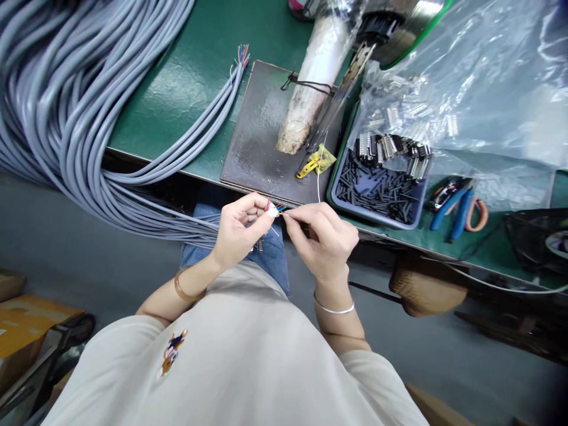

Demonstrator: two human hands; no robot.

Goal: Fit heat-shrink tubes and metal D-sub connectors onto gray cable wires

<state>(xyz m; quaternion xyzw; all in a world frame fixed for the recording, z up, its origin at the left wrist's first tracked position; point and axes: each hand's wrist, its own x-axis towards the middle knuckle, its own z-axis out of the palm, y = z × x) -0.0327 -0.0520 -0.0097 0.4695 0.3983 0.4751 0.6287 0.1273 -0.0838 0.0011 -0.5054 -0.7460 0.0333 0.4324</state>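
Just off the bench's front edge, my left hand is closed on the end of a grey cable, where thin coloured wires fan out. White material shows at its fingertips. Facing it, my right hand pinches one of those fine wires between thumb and forefinger. Several grey cables run from the left across my lap toward the left hand. Small metal connectors lie on my lap below the hands, partly hidden.
A thick bundle of grey cables covers the bench's left. Behind my hands lie a dark board and a wrapped roll. To the right are a blue tray of black sleeves and connectors, pliers and a plastic bag.
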